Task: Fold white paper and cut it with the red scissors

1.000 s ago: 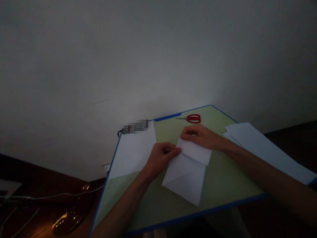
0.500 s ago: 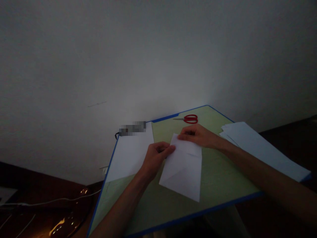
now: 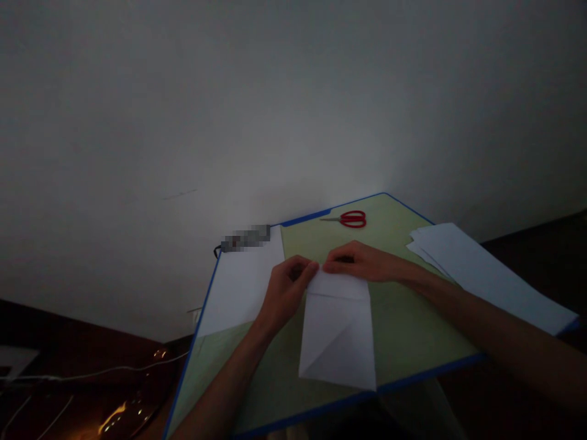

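Observation:
A folded white sheet of paper (image 3: 337,339) with diagonal creases lies on a green mat with a blue border (image 3: 413,330). My left hand (image 3: 287,290) pinches its top left corner with curled fingers. My right hand (image 3: 362,261) presses closed fingers on the sheet's folded top edge. The two hands almost touch at the top of the sheet. The room is dim.
Red-handled scissors (image 3: 351,219) lie at the mat's far edge. A white sheet (image 3: 245,278) lies at the left and a stack of white sheets (image 3: 481,275) at the right. A white wall stands behind. Cables and a shiny object (image 3: 123,412) sit on the dark surface at lower left.
The sheet has turned and slid towards me, its lower edge now near the mat's front border. Both hands have come together at its top edge.

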`<state>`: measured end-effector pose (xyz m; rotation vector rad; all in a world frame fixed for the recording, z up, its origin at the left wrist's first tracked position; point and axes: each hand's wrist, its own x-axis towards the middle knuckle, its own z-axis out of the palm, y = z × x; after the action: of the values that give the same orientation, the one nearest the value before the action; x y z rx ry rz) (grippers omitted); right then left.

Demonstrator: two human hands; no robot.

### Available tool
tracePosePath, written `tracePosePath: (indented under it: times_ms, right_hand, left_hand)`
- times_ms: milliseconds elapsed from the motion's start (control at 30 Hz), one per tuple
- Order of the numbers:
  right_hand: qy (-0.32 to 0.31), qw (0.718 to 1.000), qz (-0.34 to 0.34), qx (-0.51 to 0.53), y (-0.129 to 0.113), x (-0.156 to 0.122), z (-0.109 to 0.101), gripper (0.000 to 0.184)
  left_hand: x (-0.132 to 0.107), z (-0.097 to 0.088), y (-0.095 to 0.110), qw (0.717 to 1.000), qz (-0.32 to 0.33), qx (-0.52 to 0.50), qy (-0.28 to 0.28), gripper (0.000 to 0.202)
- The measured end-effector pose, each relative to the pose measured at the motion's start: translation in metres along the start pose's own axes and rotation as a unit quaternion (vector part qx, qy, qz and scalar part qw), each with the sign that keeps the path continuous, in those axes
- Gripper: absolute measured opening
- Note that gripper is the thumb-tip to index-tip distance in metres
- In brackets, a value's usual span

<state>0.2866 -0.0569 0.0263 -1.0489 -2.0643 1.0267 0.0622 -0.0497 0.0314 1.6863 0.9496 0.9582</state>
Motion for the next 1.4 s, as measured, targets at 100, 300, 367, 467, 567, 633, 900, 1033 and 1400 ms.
tracePosePath:
  times_ms: [100, 300, 367, 467, 567, 633, 900, 1033, 1400]
  right_hand:
    - [-0.022, 1.0, 0.001, 0.01, 0.005, -0.003, -0.012, 0.044]
    - [-0.014, 0.999, 0.023, 0.042, 0.012, -0.009, -0.027, 0.037]
    - [0.0, 0.999, 0.024, 0.046, 0.014, -0.01, -0.028, 0.037]
    - [0.006, 0.999, 0.017, 0.034, 0.018, -0.009, -0.029, 0.038]
    - [-0.004, 1.0, 0.006, 0.008, 0.019, -0.009, -0.031, 0.039]
    - [0.003, 1.0, 0.002, -0.011, 0.019, -0.009, -0.032, 0.038]
    - [0.04, 0.999, 0.006, -0.027, 0.018, -0.007, -0.033, 0.032]
    - [0.063, 0.995, 0.007, 0.073, 0.016, -0.005, -0.027, 0.026]
    - [0.121, 0.973, -0.018, 0.195, 0.016, -0.002, -0.017, 0.021]
  left_hand:
    - [0.002, -0.005, -0.002, 1.0, 0.0, 0.004, 0.019, 0.028]
    - [0.004, -0.013, -0.009, 0.999, -0.008, -0.017, 0.05, 0.03]
    - [0.005, -0.014, -0.012, 0.998, -0.017, -0.034, 0.059, 0.031]
    - [0.006, -0.013, -0.017, 0.996, -0.036, -0.056, 0.065, 0.034]
    - [0.007, -0.013, -0.019, 0.995, -0.045, -0.066, 0.067, 0.035]
    - [0.008, -0.012, -0.02, 0.994, -0.048, -0.073, 0.067, 0.036]
    - [0.007, -0.01, -0.023, 0.992, -0.065, -0.088, 0.062, 0.035]
    - [0.008, -0.011, -0.023, 0.988, -0.07, -0.108, 0.086, 0.037]
    - [0.008, -0.011, -0.021, 0.986, -0.05, -0.09, 0.13, 0.037]
